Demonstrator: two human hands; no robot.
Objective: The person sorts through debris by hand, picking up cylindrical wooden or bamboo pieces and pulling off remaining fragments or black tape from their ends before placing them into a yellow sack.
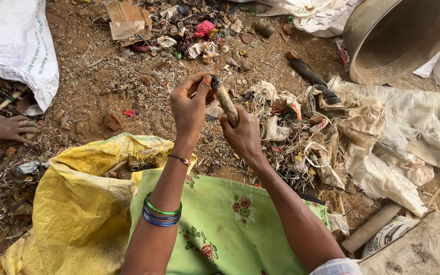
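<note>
The right hand (243,133) clenches a dirty stick (225,102) upright so the left hand (189,104) can pinch its top end.

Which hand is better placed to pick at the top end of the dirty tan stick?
Left hand: its fingertips already pinch the dirty tan stick at its top end, while the right hand grips the lower part.

Both forearms raised side by side, left hand (189,104) fingers pinching, right hand (241,135) fist-closed, wrists near.
</note>
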